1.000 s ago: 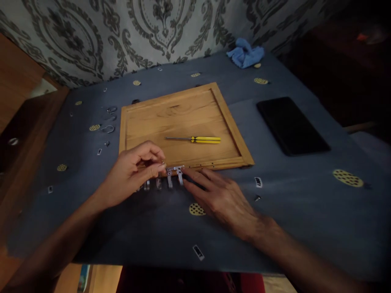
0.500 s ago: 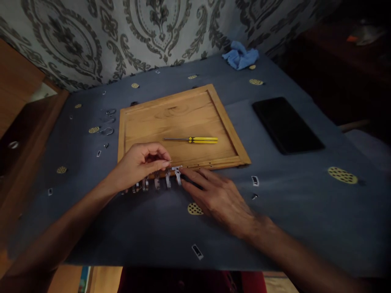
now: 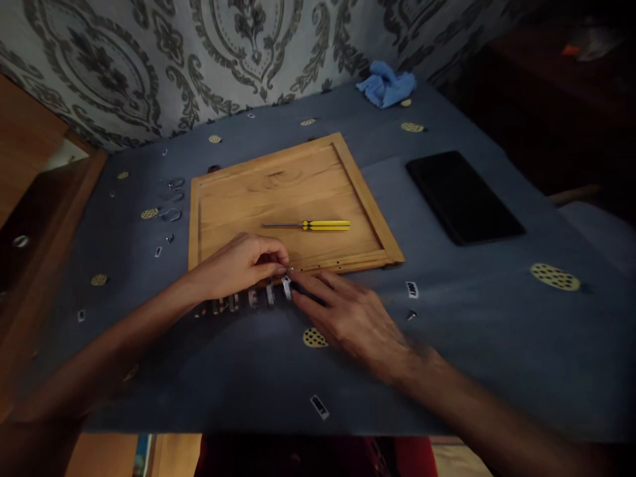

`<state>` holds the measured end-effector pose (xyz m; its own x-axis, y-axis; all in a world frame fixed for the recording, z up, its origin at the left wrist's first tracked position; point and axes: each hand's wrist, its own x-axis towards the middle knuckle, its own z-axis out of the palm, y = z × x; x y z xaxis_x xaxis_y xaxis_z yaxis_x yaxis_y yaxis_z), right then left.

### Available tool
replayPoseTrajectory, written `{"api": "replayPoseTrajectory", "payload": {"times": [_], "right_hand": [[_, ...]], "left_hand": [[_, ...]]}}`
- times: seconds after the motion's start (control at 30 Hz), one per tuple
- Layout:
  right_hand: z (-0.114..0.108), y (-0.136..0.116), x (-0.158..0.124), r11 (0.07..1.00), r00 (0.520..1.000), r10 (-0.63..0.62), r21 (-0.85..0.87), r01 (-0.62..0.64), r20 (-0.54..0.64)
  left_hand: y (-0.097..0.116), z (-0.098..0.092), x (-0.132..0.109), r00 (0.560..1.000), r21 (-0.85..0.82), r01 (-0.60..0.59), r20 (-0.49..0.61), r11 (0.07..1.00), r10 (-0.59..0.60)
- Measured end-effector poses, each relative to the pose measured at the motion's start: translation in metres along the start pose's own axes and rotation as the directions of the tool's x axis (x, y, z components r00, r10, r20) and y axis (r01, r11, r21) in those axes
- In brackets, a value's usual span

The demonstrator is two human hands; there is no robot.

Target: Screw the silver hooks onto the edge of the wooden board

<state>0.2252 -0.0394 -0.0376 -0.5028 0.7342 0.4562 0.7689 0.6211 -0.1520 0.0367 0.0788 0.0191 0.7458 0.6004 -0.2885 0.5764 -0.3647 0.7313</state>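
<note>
A wooden panel (image 3: pixel 278 192) lies flat on the blue cloth, with a yellow-handled screwdriver (image 3: pixel 318 225) resting on it. Along the panel's near edge hangs a row of small metal hooks (image 3: pixel 243 299). My left hand (image 3: pixel 238 268) is pinched at that edge, fingertips closed on something tiny that I cannot make out, right above the rightmost hook (image 3: pixel 286 286). My right hand (image 3: pixel 352 318) lies low on the cloth with fingers stretched out, their tips touching that same hook.
A black phone (image 3: pixel 462 197) lies to the right of the panel. A crumpled blue cloth (image 3: pixel 385 86) sits at the far edge by the patterned wall. Loose metal rings and small parts (image 3: pixel 171 213) lie left of the panel. A small screw (image 3: pixel 411 315) rests near my right hand.
My left hand has slid right along the panel's near edge until its pinch meets my right fingertips at the rightmost hook. The right hand has barely moved.
</note>
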Motion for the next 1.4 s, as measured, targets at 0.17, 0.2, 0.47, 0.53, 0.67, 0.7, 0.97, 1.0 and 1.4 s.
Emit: {"api": "replayPoseTrajectory", "payload": {"times": [0.17, 0.2, 0.47, 0.53, 0.67, 0.7, 0.97, 1.0, 1.4], "right_hand": [[-0.001, 0.000, 0.001, 1.000, 1.000, 0.001, 0.008, -0.001, -0.001], [-0.001, 0.000, 0.001, 1.000, 1.000, 0.000, 0.011, 0.000, -0.004], [0.000, 0.000, 0.001, 0.999, 1.000, 0.000, 0.047, 0.000, 0.001], [0.000, 0.001, 0.000, 0.999, 1.000, -0.001, 0.052, 0.000, 0.009], [-0.001, 0.001, 0.000, 0.999, 1.000, -0.005, 0.053, 0.005, 0.006], [-0.001, 0.001, 0.000, 0.999, 1.000, -0.006, 0.053, 0.006, 0.006], [-0.002, 0.001, 0.000, 0.999, 1.000, -0.007, 0.037, 0.006, 0.031], [-0.002, 0.001, 0.000, 0.999, 0.999, -0.007, 0.037, 0.006, 0.032], [0.000, 0.000, 0.000, 0.999, 1.000, -0.018, 0.030, 0.019, -0.013]], "left_hand": [[-0.002, 0.002, 0.002, 1.000, 0.005, 0.021, -0.004, 1.000, -0.021], [-0.002, 0.002, 0.002, 1.000, 0.001, 0.024, -0.003, 1.000, -0.024], [-0.004, 0.005, 0.001, 0.999, -0.056, 0.037, 0.012, 0.998, -0.036], [-0.006, 0.006, 0.001, 0.999, -0.070, 0.043, 0.017, 0.997, -0.042], [-0.005, 0.006, 0.002, 0.999, -0.052, 0.039, 0.005, 0.998, -0.039], [-0.004, 0.005, 0.002, 0.999, -0.032, 0.034, -0.001, 0.999, -0.034], [0.005, 0.006, 0.000, 0.999, 0.067, 0.011, -0.043, 0.998, -0.009], [0.004, 0.006, 0.000, 0.999, 0.060, 0.008, -0.047, 0.998, -0.005], [0.001, 0.003, -0.026, 0.989, 0.029, -0.001, -0.147, 1.000, 0.006]]}}
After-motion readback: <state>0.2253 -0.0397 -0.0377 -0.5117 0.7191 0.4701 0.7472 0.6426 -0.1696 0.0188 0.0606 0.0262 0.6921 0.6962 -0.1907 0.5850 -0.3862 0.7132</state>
